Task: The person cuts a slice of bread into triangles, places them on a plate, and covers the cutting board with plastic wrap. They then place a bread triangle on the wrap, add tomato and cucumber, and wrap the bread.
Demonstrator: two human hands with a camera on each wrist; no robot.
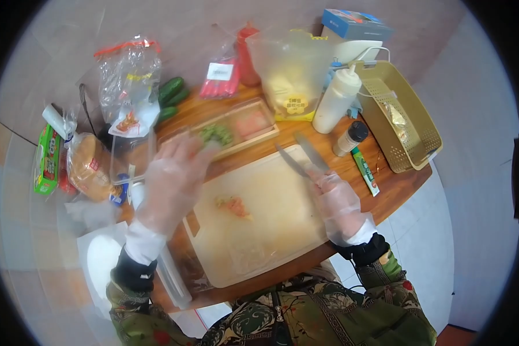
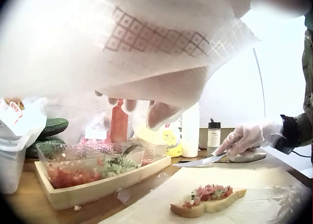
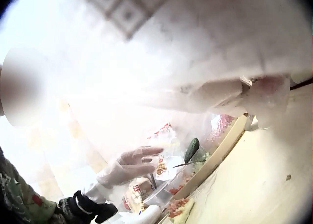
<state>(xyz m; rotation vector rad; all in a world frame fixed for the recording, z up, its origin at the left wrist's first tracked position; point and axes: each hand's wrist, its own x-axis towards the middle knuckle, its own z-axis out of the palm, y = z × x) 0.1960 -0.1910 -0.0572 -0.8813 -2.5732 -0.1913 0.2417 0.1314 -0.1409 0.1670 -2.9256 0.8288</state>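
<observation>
A gloved left hand (image 1: 176, 179) hovers over the left side of the cutting board (image 1: 271, 236), beside the wooden tray; its fingers are extended and hold nothing in the right wrist view. The gloved right hand (image 1: 338, 199) grips a knife (image 2: 200, 161), whose blade points away over the board's far right corner. A second knife (image 1: 310, 151) lies right beside that one. On the board sits a bread slice (image 2: 188, 211) topped with chopped red, pink and green pieces (image 1: 234, 206). The wooden tray (image 2: 63, 197) holds clear containers of chopped tomato (image 2: 73, 175), chopped green pieces (image 1: 216, 134) and pink pieces (image 1: 251, 124).
Behind the tray stand cucumbers (image 1: 171, 91), a red bottle (image 1: 248, 57), a yellow-labelled bag (image 1: 288, 81) and a white squeeze bottle (image 1: 335, 101). To the right are a seasoning jar (image 1: 350, 139), a green tube (image 1: 364, 172) and a basket (image 1: 409, 155). Bagged bread (image 1: 90, 167) is at left.
</observation>
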